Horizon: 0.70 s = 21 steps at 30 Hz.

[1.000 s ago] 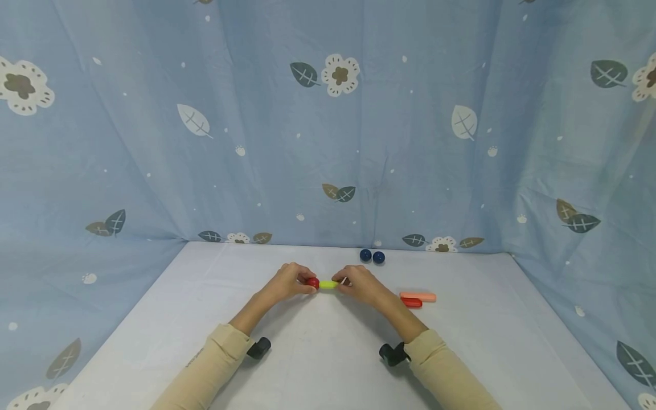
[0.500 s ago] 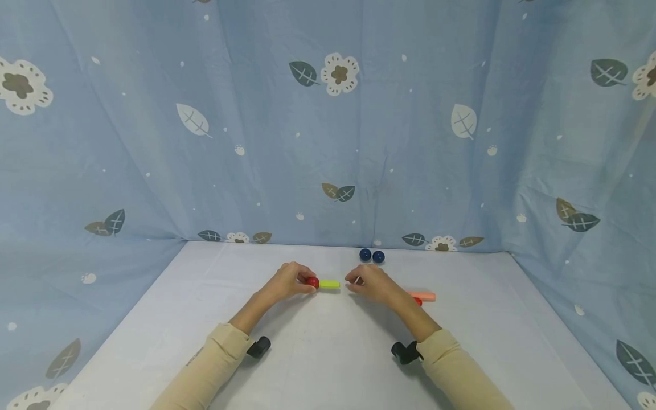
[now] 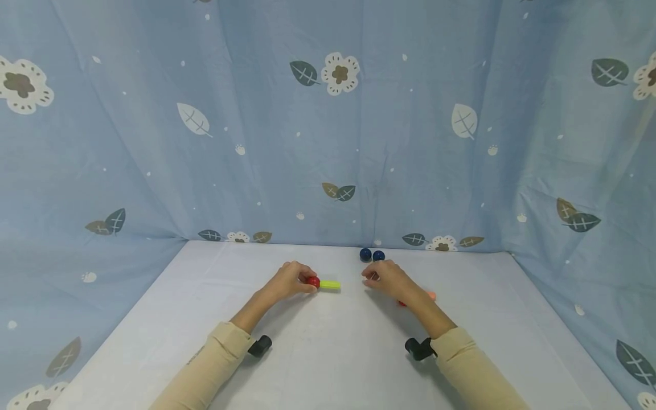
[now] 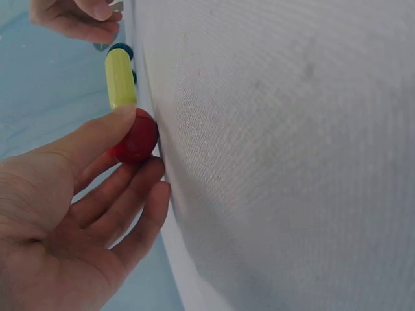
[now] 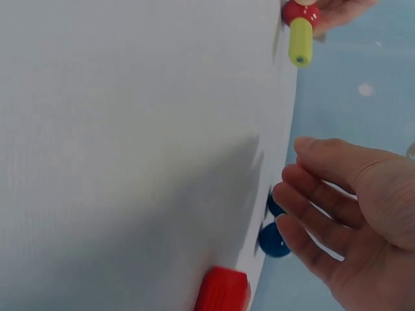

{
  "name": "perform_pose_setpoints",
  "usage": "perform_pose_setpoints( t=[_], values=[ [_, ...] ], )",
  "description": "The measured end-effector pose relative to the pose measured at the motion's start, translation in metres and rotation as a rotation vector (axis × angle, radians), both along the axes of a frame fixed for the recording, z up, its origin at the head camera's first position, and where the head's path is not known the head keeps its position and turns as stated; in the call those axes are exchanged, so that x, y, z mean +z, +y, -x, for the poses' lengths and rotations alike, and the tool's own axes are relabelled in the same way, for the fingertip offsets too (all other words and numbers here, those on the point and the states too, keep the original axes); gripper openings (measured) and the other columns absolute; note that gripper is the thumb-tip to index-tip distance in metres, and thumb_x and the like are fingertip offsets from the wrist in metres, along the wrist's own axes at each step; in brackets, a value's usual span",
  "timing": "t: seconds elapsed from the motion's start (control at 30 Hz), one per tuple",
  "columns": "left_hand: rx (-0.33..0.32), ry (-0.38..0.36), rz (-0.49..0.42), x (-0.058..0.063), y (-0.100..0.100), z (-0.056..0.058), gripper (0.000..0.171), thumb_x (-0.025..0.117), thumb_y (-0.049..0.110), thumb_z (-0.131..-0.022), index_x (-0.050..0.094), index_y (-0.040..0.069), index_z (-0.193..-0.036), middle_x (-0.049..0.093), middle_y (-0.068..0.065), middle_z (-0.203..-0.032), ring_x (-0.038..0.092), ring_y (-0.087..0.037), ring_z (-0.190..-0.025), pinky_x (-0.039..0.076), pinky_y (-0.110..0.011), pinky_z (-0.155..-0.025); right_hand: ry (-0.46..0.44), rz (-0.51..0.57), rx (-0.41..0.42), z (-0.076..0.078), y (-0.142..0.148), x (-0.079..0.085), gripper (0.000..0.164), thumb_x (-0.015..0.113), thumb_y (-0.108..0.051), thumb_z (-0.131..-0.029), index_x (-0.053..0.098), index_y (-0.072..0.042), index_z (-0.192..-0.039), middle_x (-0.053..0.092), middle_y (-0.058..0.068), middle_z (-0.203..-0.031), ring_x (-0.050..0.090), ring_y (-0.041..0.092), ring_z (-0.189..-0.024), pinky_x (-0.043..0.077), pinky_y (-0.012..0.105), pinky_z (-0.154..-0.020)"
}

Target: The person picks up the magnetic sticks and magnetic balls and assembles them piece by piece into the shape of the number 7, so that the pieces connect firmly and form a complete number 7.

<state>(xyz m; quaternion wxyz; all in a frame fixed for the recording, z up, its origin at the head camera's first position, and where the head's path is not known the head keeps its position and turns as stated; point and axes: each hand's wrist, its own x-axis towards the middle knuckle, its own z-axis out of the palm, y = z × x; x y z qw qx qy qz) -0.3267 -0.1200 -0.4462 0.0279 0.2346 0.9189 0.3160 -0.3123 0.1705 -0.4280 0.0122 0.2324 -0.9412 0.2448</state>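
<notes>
Between thumb and fingertips, my left hand (image 3: 292,281) holds a red ball (image 3: 313,282) low over the white tabletop. A short yellow-green rod (image 3: 330,285) sticks out from the ball toward the right, joined to it at one end; its far end shows a small hole in the right wrist view. My right hand (image 3: 390,281) hangs over the table right of the rod, fingers loosely bent and holding nothing. Two dark blue balls (image 5: 274,240) lie just beyond it. Partly hidden under the right forearm are a red rod (image 5: 222,289) and an orange-pink rod (image 3: 432,295).
The white tabletop (image 3: 328,353) reaches back to a blue curtain (image 3: 328,142) with leaf and flower prints, which also closes off both sides. A black wrist camera (image 3: 261,345) sits at the left cuff and another black camera (image 3: 419,348) at the right cuff.
My right hand has let go of the yellow-green rod's end and drawn away to the right, its forearm now covering much of the two loose rods. The left hand keeps its hold.
</notes>
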Motion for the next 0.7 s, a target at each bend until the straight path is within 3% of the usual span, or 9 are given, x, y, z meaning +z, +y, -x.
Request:
perform_pose_setpoints(
  t=[0.3,0.7],
  values=[
    [0.004,-0.003,-0.006,-0.001,-0.001,-0.001,0.030,0.081,0.014,-0.079,0.075,0.007,-0.108,0.077,-0.002,-0.096,0.065,-0.008,-0.081,0.052,-0.032,-0.079,-0.055,-0.049,-0.115,0.007,0.015,-0.001,0.025,0.074,-0.014,-0.087,0.073,-0.004,-0.110,0.073,0.005,-0.095,0.067,0.016,-0.089,0.056,0.035,-0.085],
    [-0.007,-0.001,-0.002,0.001,-0.001,0.000,0.031,0.082,0.015,-0.079,0.075,0.006,-0.108,0.077,-0.003,-0.096,0.066,-0.008,-0.081,0.053,-0.029,-0.077,-0.069,-0.057,-0.138,0.011,0.028,-0.006,0.026,0.074,-0.015,-0.087,0.073,-0.004,-0.111,0.073,0.007,-0.100,0.066,0.019,-0.092,0.055,0.039,-0.089]
  ],
)
